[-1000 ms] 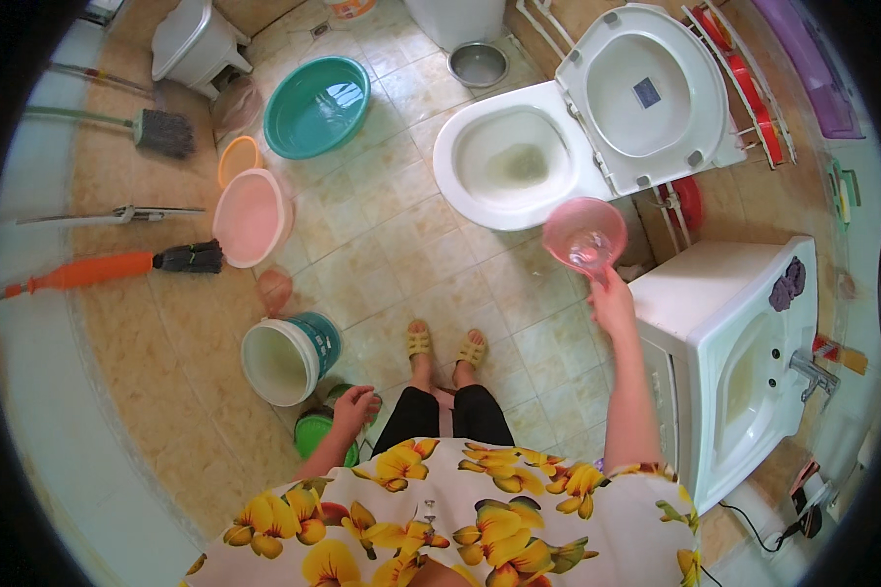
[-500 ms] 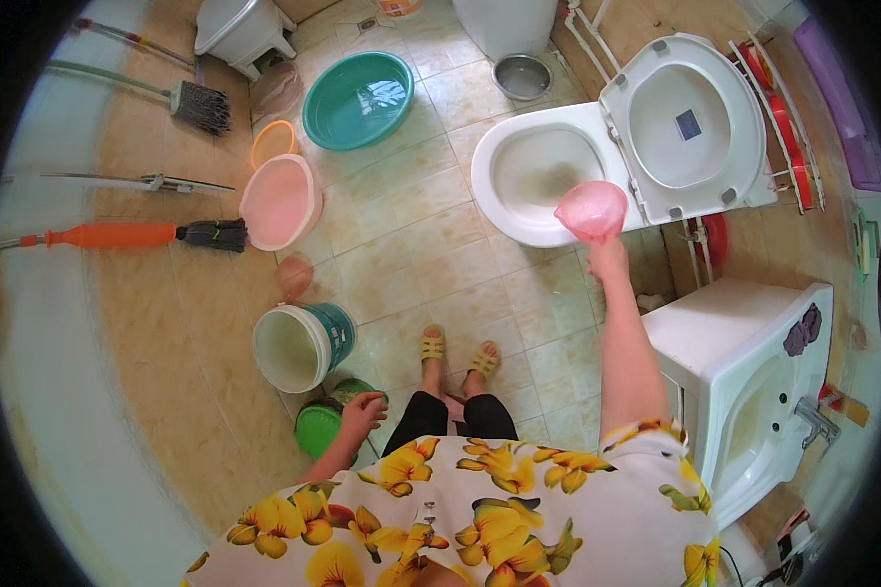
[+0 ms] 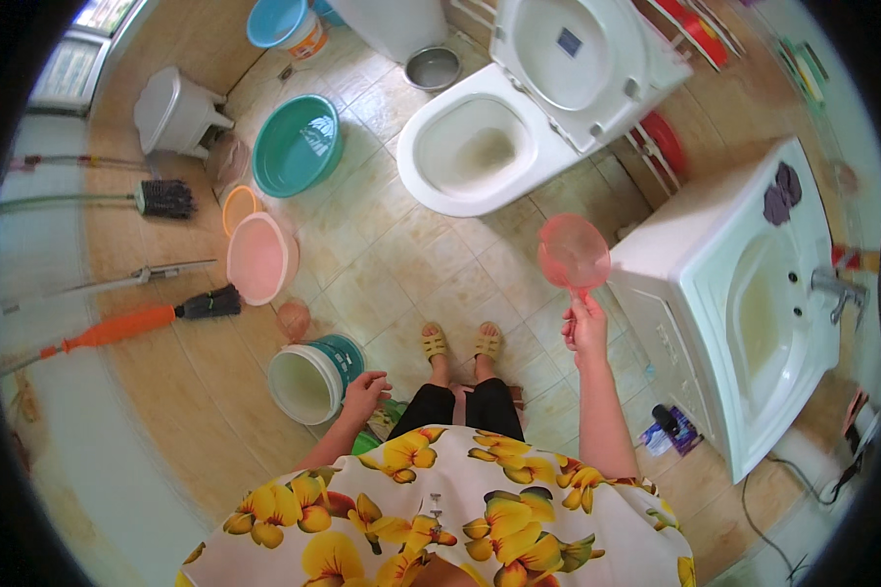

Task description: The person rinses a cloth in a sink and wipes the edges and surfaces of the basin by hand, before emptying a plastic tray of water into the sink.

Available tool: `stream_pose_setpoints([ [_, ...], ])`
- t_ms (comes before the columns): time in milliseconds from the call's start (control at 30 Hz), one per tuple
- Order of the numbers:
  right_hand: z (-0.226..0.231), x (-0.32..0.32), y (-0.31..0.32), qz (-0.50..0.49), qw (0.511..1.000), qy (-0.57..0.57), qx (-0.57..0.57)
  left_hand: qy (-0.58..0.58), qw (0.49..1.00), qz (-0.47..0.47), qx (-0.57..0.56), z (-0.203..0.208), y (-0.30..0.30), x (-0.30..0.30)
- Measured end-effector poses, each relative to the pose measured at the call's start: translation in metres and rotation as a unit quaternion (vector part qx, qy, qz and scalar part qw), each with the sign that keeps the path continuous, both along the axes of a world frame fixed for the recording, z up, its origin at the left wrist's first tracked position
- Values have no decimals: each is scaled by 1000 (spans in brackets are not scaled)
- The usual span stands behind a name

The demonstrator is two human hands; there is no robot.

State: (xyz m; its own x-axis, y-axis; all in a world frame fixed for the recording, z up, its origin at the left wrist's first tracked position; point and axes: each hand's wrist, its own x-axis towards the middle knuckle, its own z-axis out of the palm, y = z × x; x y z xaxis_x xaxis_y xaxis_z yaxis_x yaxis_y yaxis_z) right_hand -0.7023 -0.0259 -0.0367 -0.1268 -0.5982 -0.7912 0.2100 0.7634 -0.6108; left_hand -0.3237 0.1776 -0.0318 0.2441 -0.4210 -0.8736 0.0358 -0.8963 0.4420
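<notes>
A translucent pink water dipper point(image 3: 574, 252) hangs over the floor between the toilet point(image 3: 475, 157) and the washbasin cabinet. Its handle is wrapped in the fingers of my right hand point(image 3: 585, 328). The bowl of the dipper looks empty, and its rim faces up toward me. My left hand point(image 3: 365, 395) is loosely open with nothing in it, close beside a white and teal bucket point(image 3: 335, 364) that has some pale liquid inside. The toilet's lid and seat are raised, and murky water shows in its bowl.
At the left stand a pink basin point(image 3: 262, 259), an orange-rimmed tub point(image 3: 241, 207) and a green basin point(image 3: 298, 147) of water. A mop point(image 3: 132, 321) and a broom point(image 3: 162, 199) lean at the wall. A white washbasin point(image 3: 768, 313) borders the right; a white stool point(image 3: 176, 112) stands far left.
My right hand has drawn the dipper back from above the toilet, toward me and beside the washbasin cabinet. My view has turned to the right. The left hand stays near the bucket.
</notes>
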Motion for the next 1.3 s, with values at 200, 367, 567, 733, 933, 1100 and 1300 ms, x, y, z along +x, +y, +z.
stream_pose_setpoints([
  [200,4,-7,41,-26,1000,-5,-17,-8,997,-74,6,9,-34,-31],
  [367,13,-42,76,-16,999,-3,-46,-19,982,-187,-22,5,-64,-59],
  [567,76,-46,80,50,994,-26,-94,-6,978,-201,-58,15,-89,-78],
  [733,134,-41,71,40,984,-2,-173,1,966,-240,-99,15,-107,-83],
  [933,191,-31,55,44,975,-4,-218,-51,954,-280,-97,14,-111,-56],
  [1100,213,-26,50,-7,972,13,-233,-37,961,-263,-76,15,-122,-6],
  [1300,220,-5,14,-38,964,44,-258,-47,982,-162,-88,25,-140,40],
])
